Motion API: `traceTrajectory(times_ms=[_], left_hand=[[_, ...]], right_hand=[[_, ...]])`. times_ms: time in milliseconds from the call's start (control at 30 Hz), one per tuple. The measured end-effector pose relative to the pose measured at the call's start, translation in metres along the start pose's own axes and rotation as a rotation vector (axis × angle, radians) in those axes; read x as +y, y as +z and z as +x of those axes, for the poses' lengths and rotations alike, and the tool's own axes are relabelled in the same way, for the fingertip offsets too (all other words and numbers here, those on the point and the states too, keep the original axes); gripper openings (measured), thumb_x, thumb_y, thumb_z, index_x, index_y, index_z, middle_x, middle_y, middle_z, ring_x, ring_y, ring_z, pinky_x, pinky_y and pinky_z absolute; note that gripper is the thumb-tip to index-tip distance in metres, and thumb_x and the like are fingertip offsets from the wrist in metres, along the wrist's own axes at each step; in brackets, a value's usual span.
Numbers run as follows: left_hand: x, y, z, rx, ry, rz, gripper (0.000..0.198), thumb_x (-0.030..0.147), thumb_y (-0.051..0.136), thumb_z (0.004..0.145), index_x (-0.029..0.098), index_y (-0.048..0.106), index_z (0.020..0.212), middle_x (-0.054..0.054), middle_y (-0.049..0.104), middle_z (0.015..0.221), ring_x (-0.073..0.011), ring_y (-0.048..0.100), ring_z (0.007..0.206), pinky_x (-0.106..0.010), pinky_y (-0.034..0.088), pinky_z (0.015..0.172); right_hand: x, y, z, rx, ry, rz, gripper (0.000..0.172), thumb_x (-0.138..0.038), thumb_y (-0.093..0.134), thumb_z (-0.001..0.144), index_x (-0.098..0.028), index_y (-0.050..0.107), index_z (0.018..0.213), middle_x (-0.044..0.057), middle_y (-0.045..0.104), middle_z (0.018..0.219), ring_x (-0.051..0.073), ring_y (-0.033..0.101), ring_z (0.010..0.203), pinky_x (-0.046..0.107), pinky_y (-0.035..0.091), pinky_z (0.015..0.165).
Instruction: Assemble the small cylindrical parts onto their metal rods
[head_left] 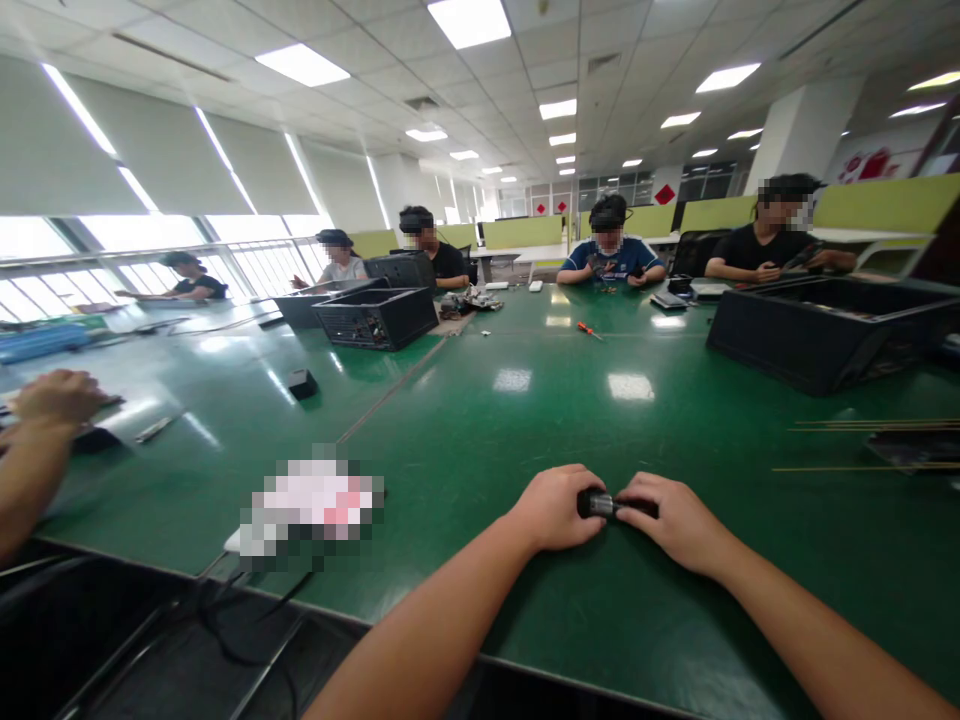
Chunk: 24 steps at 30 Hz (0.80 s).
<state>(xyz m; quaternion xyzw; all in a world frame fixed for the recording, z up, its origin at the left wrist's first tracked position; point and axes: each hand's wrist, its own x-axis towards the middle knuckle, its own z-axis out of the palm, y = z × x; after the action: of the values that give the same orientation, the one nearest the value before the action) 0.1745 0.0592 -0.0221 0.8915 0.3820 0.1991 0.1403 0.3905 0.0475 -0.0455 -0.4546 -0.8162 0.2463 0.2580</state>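
My left hand [561, 508] is closed around a small dark part with a silvery, metallic-looking end [601, 504], low over the green table. From the other side, the fingers of my right hand [673, 518] pinch a black piece [645, 508] that meets the silvery end. Whether these are one object or two joined pieces I cannot tell, as my fingers cover most of them. Both forearms reach in from the table's front edge.
Black computer cases [832, 335] stand at the far right and beyond left centre. An orange screwdriver [589, 330] lies ahead, a small black box [302, 384] to the left. Thin rods [862, 468] are at right. Another person's arm [37, 450] is at far left; several people sit opposite.
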Motion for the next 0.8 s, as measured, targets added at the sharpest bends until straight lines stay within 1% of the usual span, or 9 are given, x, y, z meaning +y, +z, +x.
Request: traceTrajectory(times_ms=[133, 200, 333, 467, 800], left_hand=[[-0.002, 0.0, -0.002, -0.044, 0.025, 0.046, 0.04, 0.051, 0.072, 0.071, 0.025, 0.069, 0.102, -0.002, 0.067, 0.09, -0.0198, 0.064, 0.086, -0.028, 0.048, 0.076], [-0.002, 0.0, -0.002, -0.057, 0.038, 0.066, 0.041, 0.056, 0.07, 0.071, 0.026, 0.07, 0.1, -0.002, 0.066, 0.087, -0.0197, 0.064, 0.086, -0.027, 0.048, 0.074], [0.0, -0.002, -0.001, -0.057, 0.05, 0.083, 0.037, 0.053, 0.068, 0.076, 0.027, 0.07, 0.101, -0.002, 0.066, 0.088, -0.0191, 0.064, 0.086, -0.026, 0.046, 0.074], [0.0, -0.002, -0.001, -0.069, 0.03, 0.07, 0.038, 0.053, 0.068, 0.076, 0.027, 0.071, 0.102, -0.002, 0.066, 0.09, -0.0191, 0.064, 0.087, -0.026, 0.046, 0.074], [-0.005, -0.001, -0.002, -0.044, 0.034, 0.04, 0.036, 0.05, 0.067, 0.078, 0.027, 0.069, 0.105, -0.001, 0.065, 0.094, -0.0176, 0.063, 0.089, -0.025, 0.046, 0.077]], right_hand=[[-0.003, 0.003, -0.003, -0.019, -0.032, -0.045, 0.02, -0.035, 0.056, 0.089, -0.023, 0.071, 0.094, 0.005, 0.065, 0.091, 0.02, 0.06, 0.087, 0.031, 0.045, 0.079], [-0.003, 0.004, -0.004, -0.037, -0.044, -0.056, 0.02, -0.035, 0.056, 0.089, -0.022, 0.07, 0.094, 0.005, 0.065, 0.092, 0.02, 0.06, 0.088, 0.031, 0.045, 0.079], [-0.004, 0.0, -0.005, -0.048, -0.027, -0.063, 0.019, -0.036, 0.057, 0.088, -0.022, 0.07, 0.093, 0.006, 0.064, 0.091, 0.021, 0.059, 0.086, 0.031, 0.045, 0.077], [-0.003, -0.005, -0.007, -0.045, 0.001, -0.055, 0.019, -0.035, 0.059, 0.086, -0.022, 0.071, 0.092, 0.006, 0.065, 0.09, 0.021, 0.059, 0.084, 0.031, 0.045, 0.075], [0.004, -0.009, -0.009, -0.044, 0.017, -0.046, 0.018, -0.035, 0.06, 0.085, -0.022, 0.071, 0.09, 0.005, 0.065, 0.087, 0.019, 0.059, 0.08, 0.03, 0.044, 0.072]])
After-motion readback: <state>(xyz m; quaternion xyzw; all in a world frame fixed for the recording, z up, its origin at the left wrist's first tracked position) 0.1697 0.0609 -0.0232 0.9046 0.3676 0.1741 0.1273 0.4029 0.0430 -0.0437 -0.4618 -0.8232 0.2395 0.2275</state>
